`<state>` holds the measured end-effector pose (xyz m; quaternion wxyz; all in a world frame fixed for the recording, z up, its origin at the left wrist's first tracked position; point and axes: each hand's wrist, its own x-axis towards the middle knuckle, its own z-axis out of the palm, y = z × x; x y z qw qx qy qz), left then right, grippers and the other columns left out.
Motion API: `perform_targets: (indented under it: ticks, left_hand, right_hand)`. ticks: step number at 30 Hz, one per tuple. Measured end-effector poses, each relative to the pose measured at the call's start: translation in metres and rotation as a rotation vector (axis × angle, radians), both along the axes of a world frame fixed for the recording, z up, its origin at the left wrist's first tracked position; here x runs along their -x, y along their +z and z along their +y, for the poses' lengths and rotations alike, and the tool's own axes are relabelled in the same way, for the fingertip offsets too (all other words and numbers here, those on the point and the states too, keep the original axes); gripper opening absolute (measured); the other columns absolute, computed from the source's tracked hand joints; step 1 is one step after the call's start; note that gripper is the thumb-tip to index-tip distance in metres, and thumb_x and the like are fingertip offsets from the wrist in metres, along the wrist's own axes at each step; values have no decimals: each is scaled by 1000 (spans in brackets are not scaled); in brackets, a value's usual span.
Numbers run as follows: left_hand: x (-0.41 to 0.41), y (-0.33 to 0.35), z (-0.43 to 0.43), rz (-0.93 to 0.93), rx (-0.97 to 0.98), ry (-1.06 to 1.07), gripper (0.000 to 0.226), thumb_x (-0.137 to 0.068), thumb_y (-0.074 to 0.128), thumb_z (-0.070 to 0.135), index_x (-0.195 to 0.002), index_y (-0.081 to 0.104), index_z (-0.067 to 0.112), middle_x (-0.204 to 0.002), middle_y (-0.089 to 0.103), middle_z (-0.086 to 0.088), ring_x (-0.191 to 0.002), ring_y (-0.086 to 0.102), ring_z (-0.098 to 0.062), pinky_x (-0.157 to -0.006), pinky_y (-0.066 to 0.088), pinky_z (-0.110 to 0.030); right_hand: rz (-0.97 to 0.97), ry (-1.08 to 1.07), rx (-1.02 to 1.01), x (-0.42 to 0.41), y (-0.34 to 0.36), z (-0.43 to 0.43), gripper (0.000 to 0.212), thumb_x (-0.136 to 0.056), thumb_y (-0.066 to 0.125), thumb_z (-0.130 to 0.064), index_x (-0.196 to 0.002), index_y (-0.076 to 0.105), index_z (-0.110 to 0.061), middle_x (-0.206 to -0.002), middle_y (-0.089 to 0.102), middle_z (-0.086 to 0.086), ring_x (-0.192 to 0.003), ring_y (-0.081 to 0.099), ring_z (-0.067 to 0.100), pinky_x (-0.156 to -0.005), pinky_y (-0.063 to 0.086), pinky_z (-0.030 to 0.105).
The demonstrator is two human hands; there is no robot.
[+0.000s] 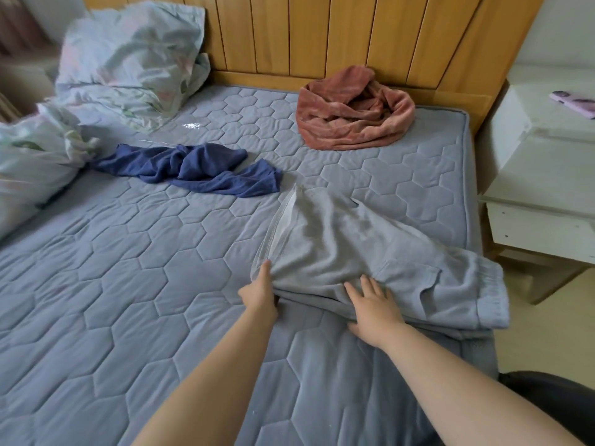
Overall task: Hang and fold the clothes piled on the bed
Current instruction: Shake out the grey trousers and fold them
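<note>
Two bare forearms reach in from the 6 o'clock edge over the bed [135, 284], whose mattress wears a grey-blue cover quilted in hexagons. The right hand [375, 309] lies palm down with fingers spread and straight, pressing the near fold of the grey garment [347, 249]; its thumb sticks out at the low edge of the cloth. Just to the 9 o'clock side of it, the left hand [259, 292] grips the near left corner of that same garment, the thumb on top along the hem and the other fingers tucked under the cloth, so how far they curl cannot be told.

The grey garment lies partly folded at the right side of the bed, a little toward 3 o'clock from the centre. A ribbed band runs along its right end near the mattress edge, and a pale inner strip shows along its left hem.

Further up, toward 10 o'clock, a dark blue garment [193, 170] lies twisted and crumpled, well apart from the grey one. At about 1 o'clock a pinkish-brown garment [354, 114] sits bunched against the wooden headboard [322, 33]. Pale floral bedding [128, 59] is heaped at 10 to 11 o'clock. At 3 o'clock, beside the bed, stands a white nightstand [541, 140] with a pink phone [576, 103] on it.
</note>
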<state>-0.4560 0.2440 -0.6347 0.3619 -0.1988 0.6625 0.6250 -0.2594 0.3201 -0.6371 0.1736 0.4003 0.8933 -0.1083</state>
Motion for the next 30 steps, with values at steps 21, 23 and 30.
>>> perform_targets:
  ticks: [21,23,30]
  left_hand:
    - [-138,75,61,560,-322,-607,23,-101,42,25,-82,54,22,-79,54,7,-77,52,-7,-71,40,-23]
    - [-171,75,72,760,-316,-882,26,-101,43,19,-79,58,17,-77,59,-2,-74,54,-13,-65,41,-25]
    - [-224,5,105,1636,-54,-1986,59,-87,55,20,-144,37,24,-154,27,1,-144,13,-21,-113,16,-48]
  right_hand:
    - [1081,-1022,42,-96,44,63,20,-94,49,-17,-84,64,-8,-91,67,13,-82,60,27,-71,46,36]
    - [1389,-1327,311,-122,49,83,26,-97,43,-18,-80,59,-7,-103,64,24,-83,62,32,-71,50,39]
    - [1385,-1423,957,-198,42,99,55,-94,39,-58,-124,46,-12,-115,60,16,-102,59,30,-81,49,39]
